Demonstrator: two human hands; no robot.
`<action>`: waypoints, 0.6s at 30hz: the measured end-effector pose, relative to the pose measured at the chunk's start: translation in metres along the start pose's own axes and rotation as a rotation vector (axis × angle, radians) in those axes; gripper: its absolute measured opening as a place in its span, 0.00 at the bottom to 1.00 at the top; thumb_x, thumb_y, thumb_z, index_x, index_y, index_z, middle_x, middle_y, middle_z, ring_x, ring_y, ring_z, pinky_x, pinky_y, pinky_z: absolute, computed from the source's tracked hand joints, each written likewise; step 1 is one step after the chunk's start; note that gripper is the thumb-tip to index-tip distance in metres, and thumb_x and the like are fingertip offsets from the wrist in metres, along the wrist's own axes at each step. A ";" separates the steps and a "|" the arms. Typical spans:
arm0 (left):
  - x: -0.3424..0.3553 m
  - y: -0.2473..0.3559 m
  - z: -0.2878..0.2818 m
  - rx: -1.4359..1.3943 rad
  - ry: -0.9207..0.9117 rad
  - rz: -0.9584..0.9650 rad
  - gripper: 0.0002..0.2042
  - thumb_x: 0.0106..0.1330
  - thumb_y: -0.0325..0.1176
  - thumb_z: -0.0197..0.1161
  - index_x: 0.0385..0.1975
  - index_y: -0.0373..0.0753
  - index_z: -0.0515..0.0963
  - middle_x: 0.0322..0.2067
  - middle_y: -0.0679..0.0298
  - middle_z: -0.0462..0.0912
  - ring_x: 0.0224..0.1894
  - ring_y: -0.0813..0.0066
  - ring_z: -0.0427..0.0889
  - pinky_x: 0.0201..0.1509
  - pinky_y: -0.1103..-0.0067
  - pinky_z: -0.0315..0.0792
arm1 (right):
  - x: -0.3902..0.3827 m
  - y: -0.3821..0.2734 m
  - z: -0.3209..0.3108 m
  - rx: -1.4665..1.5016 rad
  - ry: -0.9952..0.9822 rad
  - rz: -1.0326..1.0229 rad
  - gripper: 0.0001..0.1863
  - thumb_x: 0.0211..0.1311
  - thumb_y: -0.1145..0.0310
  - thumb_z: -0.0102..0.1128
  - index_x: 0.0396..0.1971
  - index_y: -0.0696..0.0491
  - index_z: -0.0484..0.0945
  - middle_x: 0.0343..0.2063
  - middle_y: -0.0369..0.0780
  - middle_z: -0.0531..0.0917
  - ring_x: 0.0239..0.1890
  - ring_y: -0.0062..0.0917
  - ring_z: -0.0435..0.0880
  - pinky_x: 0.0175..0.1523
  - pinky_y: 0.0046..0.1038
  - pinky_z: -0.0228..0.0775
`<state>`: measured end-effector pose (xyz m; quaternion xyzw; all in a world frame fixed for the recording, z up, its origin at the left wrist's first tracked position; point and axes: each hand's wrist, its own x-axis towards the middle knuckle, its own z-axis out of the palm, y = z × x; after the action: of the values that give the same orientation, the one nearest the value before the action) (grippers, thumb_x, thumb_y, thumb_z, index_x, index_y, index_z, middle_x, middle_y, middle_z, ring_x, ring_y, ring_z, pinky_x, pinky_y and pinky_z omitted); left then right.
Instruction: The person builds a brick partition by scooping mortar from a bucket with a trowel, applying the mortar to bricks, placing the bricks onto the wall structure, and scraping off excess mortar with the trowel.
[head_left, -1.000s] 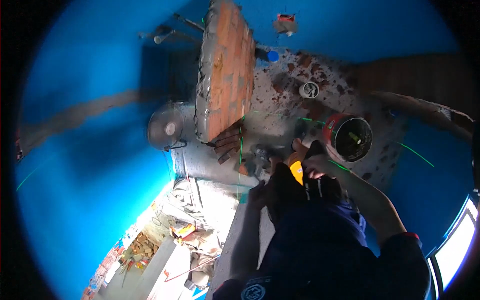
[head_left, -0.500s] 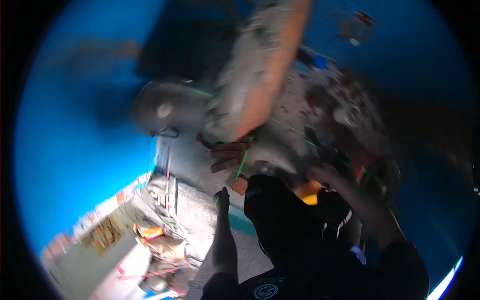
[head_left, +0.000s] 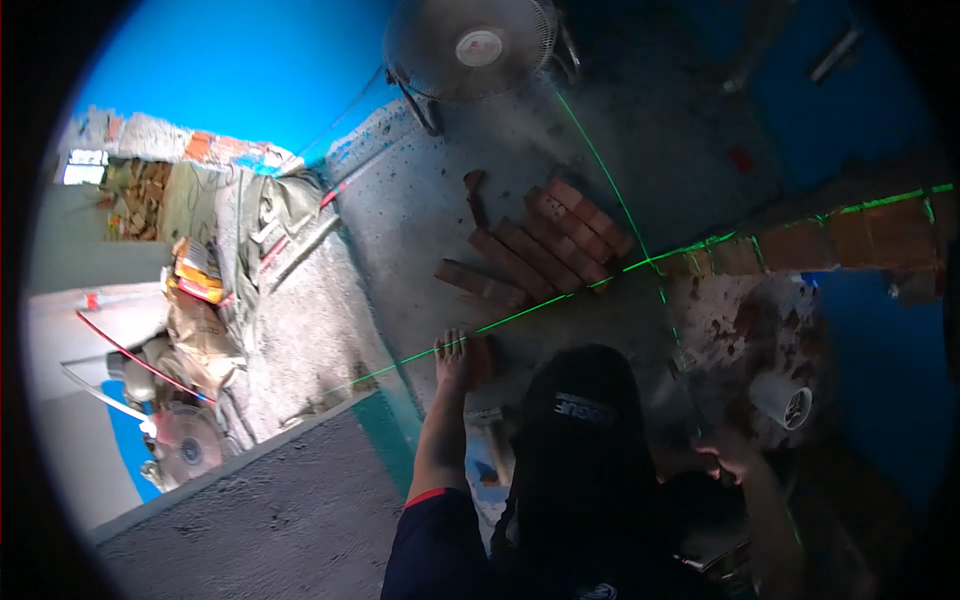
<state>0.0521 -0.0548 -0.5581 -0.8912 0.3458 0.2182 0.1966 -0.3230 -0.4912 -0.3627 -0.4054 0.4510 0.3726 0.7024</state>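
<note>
My left hand (head_left: 453,362) reaches up with its fingers stretched out and slightly apart. Right beside it is a reddish brick (head_left: 483,362); whether the two touch I cannot tell. In shadow at the right, my right hand (head_left: 733,457) has curled fingers, and what they hold, if anything, I cannot make out. Beyond my left hand several loose bricks (head_left: 545,248) lie side by side on the grey floor (head_left: 400,220). A dark cap-like shape (head_left: 585,410) covers the middle between my arms. Bright green laser lines cross the floor and the bricks.
A round fan (head_left: 470,50) stands at the far side. At right, a low brick course (head_left: 840,240) runs outward, with a white bucket (head_left: 780,400) on its side nearer me. A grey wall top (head_left: 250,500) lies lower left, with bags (head_left: 198,270) and another fan (head_left: 190,445) beyond.
The view has swung round, so the fan and loose bricks appear higher up and the brick course lies to the right. My left hand's fingers have spread out beside the brick.
</note>
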 end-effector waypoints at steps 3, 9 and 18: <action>0.010 -0.001 0.038 -0.150 0.155 -0.041 0.25 0.68 0.36 0.45 0.65 0.36 0.59 0.65 0.55 0.62 0.68 0.56 0.59 0.72 0.52 0.46 | -0.011 0.045 -0.005 -0.107 0.179 0.047 0.10 0.64 0.63 0.56 0.28 0.53 0.78 0.12 0.36 0.75 0.13 0.24 0.73 0.20 0.28 0.65; 0.005 -0.002 0.022 -0.143 0.123 -0.023 0.30 0.63 0.41 0.54 0.63 0.33 0.60 0.58 0.49 0.69 0.63 0.52 0.65 0.70 0.54 0.51 | -0.033 0.052 0.014 -0.116 0.500 0.040 0.16 0.66 0.58 0.50 0.24 0.52 0.77 0.12 0.36 0.75 0.12 0.24 0.73 0.16 0.26 0.62; -0.077 -0.031 -0.110 -1.926 -0.506 0.028 0.21 0.58 0.42 0.59 0.47 0.36 0.74 0.43 0.62 0.78 0.42 0.70 0.77 0.45 0.75 0.71 | -0.152 0.042 0.111 0.628 0.182 -0.363 0.11 0.71 0.57 0.50 0.33 0.48 0.71 0.11 0.29 0.63 0.07 0.15 0.59 0.12 0.20 0.51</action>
<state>0.0506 -0.0478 -0.4200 -0.5937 -0.0207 0.5915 -0.5452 -0.3709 -0.3978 -0.2011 -0.2754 0.5247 0.0478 0.8041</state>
